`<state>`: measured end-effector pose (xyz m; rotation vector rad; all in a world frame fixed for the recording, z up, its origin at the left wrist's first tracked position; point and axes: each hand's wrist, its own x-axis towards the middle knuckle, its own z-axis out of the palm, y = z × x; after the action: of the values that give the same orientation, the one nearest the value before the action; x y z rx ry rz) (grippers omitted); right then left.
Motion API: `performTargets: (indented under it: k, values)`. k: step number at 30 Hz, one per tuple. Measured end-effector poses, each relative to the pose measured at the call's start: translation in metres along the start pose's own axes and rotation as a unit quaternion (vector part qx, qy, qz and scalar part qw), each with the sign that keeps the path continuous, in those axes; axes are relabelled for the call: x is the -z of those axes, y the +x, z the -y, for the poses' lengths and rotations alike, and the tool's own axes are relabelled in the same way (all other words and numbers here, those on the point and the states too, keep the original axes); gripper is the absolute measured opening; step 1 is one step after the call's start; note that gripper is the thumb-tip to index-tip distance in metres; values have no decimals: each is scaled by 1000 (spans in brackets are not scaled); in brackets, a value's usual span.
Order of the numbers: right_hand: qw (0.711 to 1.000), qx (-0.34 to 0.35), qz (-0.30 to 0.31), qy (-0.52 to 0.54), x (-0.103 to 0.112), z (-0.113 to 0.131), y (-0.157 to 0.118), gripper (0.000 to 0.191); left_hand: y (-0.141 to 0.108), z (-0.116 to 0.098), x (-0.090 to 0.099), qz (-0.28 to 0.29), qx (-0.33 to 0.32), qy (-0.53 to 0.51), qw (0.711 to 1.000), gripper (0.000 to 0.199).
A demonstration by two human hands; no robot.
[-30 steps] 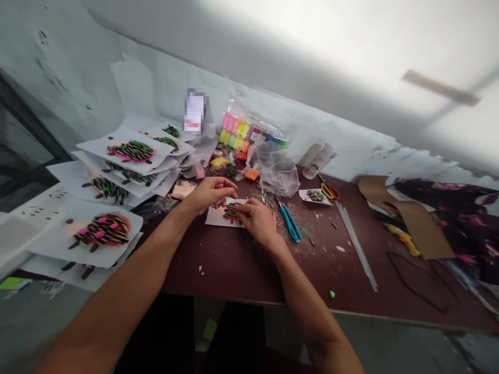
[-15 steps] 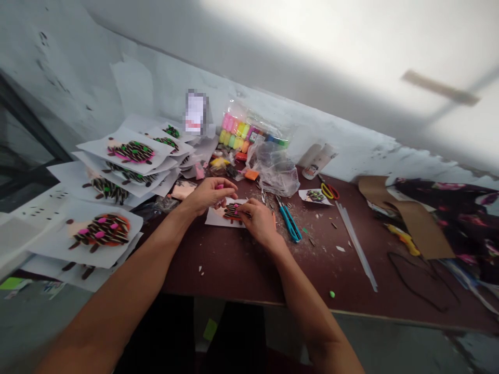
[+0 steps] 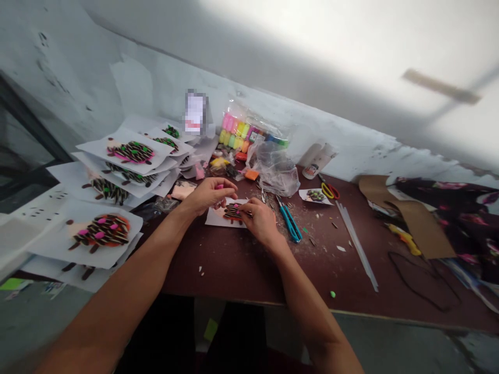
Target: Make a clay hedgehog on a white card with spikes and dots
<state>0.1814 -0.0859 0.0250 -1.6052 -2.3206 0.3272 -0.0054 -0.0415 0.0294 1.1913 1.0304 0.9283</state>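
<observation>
A small white card (image 3: 213, 218) lies on the table in front of me, bearing a hedgehog figure (image 3: 231, 211) with dark spines, an orange edge and pink dots. Curled above the card's upper left, my left hand (image 3: 210, 195) holds a bit of pink modelling clay (image 3: 220, 186) between its fingers. My right hand (image 3: 259, 218) is pinched, its thumb and fingertips down on the right part of the hedgehog. Whatever sits between those fingertips is hidden or too small to name.
Stacked sheets with finished-looking hedgehogs (image 3: 103, 231) fill the left. Behind stand a clay pack (image 3: 237, 132), crumpled plastic (image 3: 278, 171) and a white bottle (image 3: 317, 162). Teal-handled pliers (image 3: 290, 223), scissors (image 3: 330, 191), glue sticks (image 3: 356, 244) and a yellow glue gun (image 3: 405, 239) lie rightward.
My right hand has shifted very slightly to the right, its fingertips still at the hedgehog. The left hand keeps its place with the pink clay.
</observation>
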Motion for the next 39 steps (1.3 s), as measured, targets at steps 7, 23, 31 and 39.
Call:
performTargets:
  k: [7,23,31,39]
  values:
    - [1000,6,-11,3,-1,1,-2,13,0,0,0,4,-1,8,1000,13]
    - [1000,12,15,-20,-1,1,-1,20,-2,-5,-3,22,12,39,999,7]
    - [1000,-12,-8,-7,-1,3,-1,13,-4,-5,-4,44,32,89,995,12]
    - [1000,0,11,-29,2,4,-2,21,-3,-3,-3,52,30,93,994,16]
